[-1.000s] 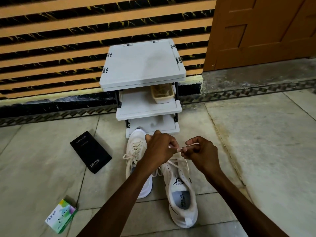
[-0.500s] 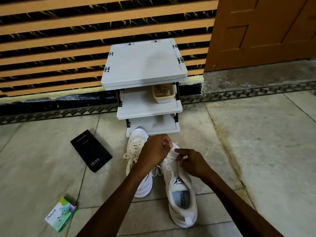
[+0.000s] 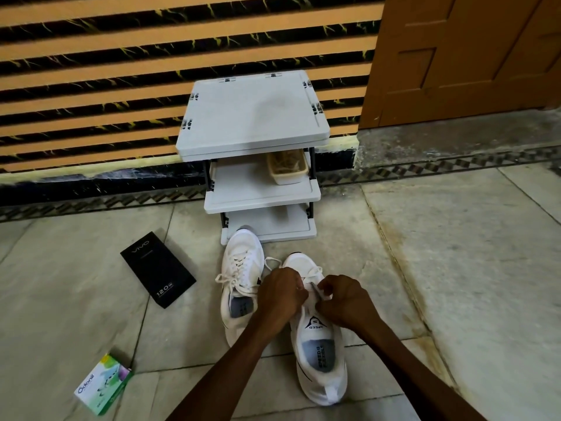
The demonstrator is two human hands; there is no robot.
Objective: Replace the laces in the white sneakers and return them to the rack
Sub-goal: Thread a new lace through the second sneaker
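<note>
The white sneaker point(image 3: 321, 354) we are working on lies on the floor point(image 3: 455, 268) in front of the rack point(image 3: 252, 117), heel toward us and toe toward the bottom shelf, a little way short of it. Both our hands meet over its tongue. The left hand point(image 3: 280, 294) has its fingers point(image 3: 299, 287) curled in and pinches the white lace point(image 3: 314, 287), and the right hand point(image 3: 346, 302) is likewise clenched on a strand of it, just beside the left. Our knuckles hide the upper eyelets, so we cannot tell how many are threaded, though crossings show on the forefoot. The other sneaker point(image 3: 239, 287) sits closer to the rack, its toe right at the edge of the lowest shelf. It looks fully laced, with loose ends trailing off its side. We judge the job well past halfway: one shoe seems done and this one is near its last eyelets or the knot. Still left are finishing that and lifting both shoes onto the rack, where neither stands yet. A small beige tub point(image 3: 288, 167) sits on the rack's middle shelf. Off to the rack's left on the floor lie a black box point(image 3: 158, 268) and, farther from the rack and nearer us, a green and white carton point(image 3: 103, 384). A brown door point(image 3: 470, 56) stands to the rack's right.
</note>
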